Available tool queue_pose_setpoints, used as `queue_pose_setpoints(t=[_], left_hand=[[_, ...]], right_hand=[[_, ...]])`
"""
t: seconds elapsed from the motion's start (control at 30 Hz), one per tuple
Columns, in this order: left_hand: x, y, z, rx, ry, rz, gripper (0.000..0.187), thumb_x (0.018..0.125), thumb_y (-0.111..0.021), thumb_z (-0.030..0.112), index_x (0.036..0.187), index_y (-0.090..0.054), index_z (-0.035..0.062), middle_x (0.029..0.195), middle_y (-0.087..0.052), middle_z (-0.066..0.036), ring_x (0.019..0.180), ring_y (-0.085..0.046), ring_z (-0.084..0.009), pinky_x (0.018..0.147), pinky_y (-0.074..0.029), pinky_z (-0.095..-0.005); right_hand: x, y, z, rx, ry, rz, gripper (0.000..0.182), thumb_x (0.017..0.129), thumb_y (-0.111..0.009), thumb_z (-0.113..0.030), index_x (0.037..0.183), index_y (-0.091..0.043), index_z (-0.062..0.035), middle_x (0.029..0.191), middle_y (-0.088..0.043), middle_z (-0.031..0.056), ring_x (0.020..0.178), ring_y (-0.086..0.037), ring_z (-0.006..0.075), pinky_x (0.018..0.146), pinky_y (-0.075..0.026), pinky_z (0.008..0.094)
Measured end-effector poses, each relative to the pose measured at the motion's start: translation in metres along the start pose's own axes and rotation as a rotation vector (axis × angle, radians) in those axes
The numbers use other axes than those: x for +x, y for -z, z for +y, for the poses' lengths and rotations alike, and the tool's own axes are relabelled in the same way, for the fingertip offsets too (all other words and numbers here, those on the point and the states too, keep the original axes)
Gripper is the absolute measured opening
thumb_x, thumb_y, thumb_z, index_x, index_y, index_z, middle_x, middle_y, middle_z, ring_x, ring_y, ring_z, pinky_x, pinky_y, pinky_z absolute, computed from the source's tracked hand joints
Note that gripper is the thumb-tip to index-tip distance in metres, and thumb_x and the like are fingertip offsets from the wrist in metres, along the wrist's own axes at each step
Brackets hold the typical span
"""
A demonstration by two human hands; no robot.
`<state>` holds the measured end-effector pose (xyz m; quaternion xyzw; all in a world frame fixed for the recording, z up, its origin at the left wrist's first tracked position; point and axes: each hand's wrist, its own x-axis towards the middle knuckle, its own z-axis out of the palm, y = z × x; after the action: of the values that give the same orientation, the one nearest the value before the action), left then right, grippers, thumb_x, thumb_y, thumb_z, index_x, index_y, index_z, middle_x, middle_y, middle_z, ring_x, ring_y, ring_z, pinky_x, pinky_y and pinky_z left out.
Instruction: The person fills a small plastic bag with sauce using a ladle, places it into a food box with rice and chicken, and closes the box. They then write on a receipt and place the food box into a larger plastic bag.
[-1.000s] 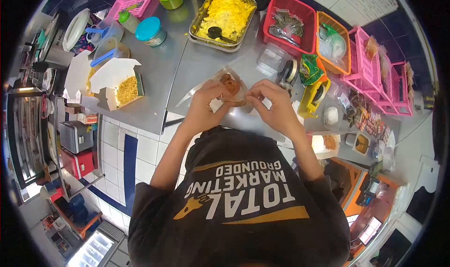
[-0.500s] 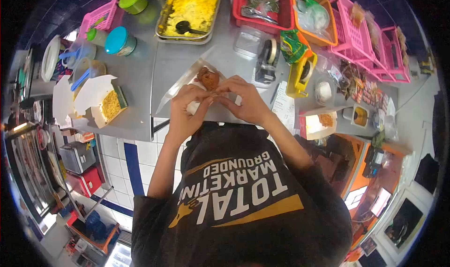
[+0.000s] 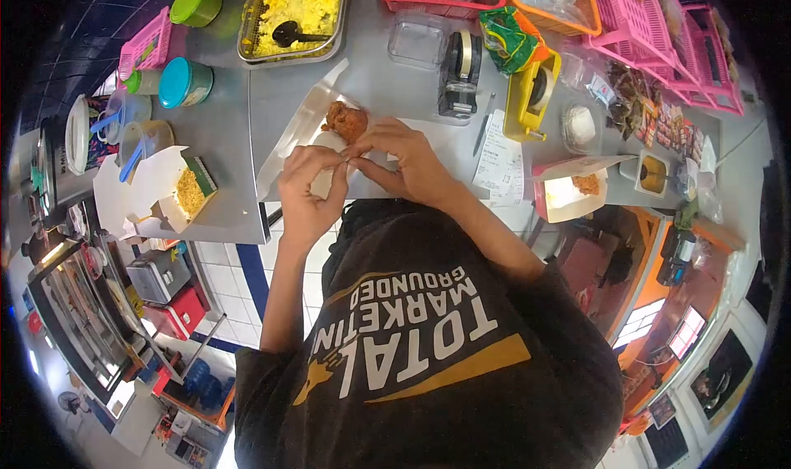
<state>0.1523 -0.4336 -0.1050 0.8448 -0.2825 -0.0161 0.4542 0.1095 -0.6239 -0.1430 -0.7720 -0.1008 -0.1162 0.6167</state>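
Over the near side of an unfolded white food box [image 3: 303, 127], my left hand [image 3: 311, 185] and my right hand [image 3: 405, 157] meet with thumbs and fingertips pinched together. Whatever lies between the fingertips is too small and hidden to name. A piece of brown fried chicken [image 3: 346, 121] rests in the box, just beyond my fingers and nearest my right hand. My hands cover part of the box's near edge.
A tray of yellow food [image 3: 297, 16] with a black spoon stands at the back. Rightward are a black tape dispenser [image 3: 459, 73], a yellow dispenser [image 3: 530, 98], receipts [image 3: 500, 160] and an open box [image 3: 570, 193]. An open box of noodles [image 3: 188, 193] stands left.
The view has shifted, so the counter items sit higher and slightly differently in the frame. Both hands stay pinched together, now a little closer to the box's near left side.
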Motion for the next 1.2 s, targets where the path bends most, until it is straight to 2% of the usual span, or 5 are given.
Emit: queue_pose_setpoints(t=[0.27,0.47,0.77,0.97,1.2], left_hand=[[-0.003,-0.017,-0.012,0.044,0.030,0.042,0.011,0.076,-0.071,-0.002,0.083,-0.067,0.0057,0.083,-0.068,-0.008,0.079,-0.063,-0.0286,0.077,-0.044,-0.0366],[-0.012,-0.027,-0.031,0.230,0.031,0.050,0.010,0.077,-0.070,0.001,0.084,-0.067,0.0060,0.081,-0.065,-0.008,0.077,-0.063,-0.0280,0.074,-0.043,-0.0384],[-0.018,-0.051,-0.043,0.236,0.150,0.075,0.009,0.076,-0.070,0.002,0.084,-0.066,0.0053,0.083,-0.068,-0.009,0.081,-0.064,-0.0307,0.078,-0.046,-0.0415],[-0.017,-0.066,-0.048,0.164,0.185,0.083,0.008,0.076,-0.069,0.000,0.082,-0.065,0.0026,0.081,-0.066,-0.014,0.082,-0.064,-0.0349,0.079,-0.047,-0.0446],[-0.012,-0.069,-0.040,0.170,0.181,0.115,0.008,0.076,-0.069,-0.002,0.082,-0.064,-0.0001,0.078,-0.064,-0.018,0.079,-0.062,-0.0385,0.075,-0.049,-0.0470]], right_hand=[[0.008,0.000,0.018,-0.051,0.058,-0.036,0.013,0.080,-0.075,-0.004,0.092,-0.073,-0.0068,0.090,-0.071,0.0062,0.086,-0.062,0.0267,0.084,-0.050,0.0377],[0.015,-0.006,0.047,-0.208,0.057,-0.063,0.017,0.077,-0.076,-0.007,0.094,-0.072,-0.0080,0.095,-0.071,0.0066,0.095,-0.062,0.0280,0.089,-0.050,0.0401],[0.015,0.007,0.069,-0.325,-0.018,-0.082,0.018,0.080,-0.077,-0.012,0.096,-0.072,-0.0064,0.108,-0.066,0.0114,0.106,-0.060,0.0322,0.093,-0.050,0.0416],[0.012,0.007,0.076,-0.304,-0.084,-0.052,0.018,0.081,-0.077,-0.013,0.097,-0.073,-0.0049,0.104,-0.064,0.0133,0.102,-0.061,0.0333,0.090,-0.050,0.0431],[0.007,0.002,0.091,-0.227,-0.085,0.008,0.017,0.082,-0.075,-0.007,0.098,-0.073,-0.0032,0.098,-0.063,0.0127,0.090,-0.065,0.0296,0.080,-0.053,0.0374]])
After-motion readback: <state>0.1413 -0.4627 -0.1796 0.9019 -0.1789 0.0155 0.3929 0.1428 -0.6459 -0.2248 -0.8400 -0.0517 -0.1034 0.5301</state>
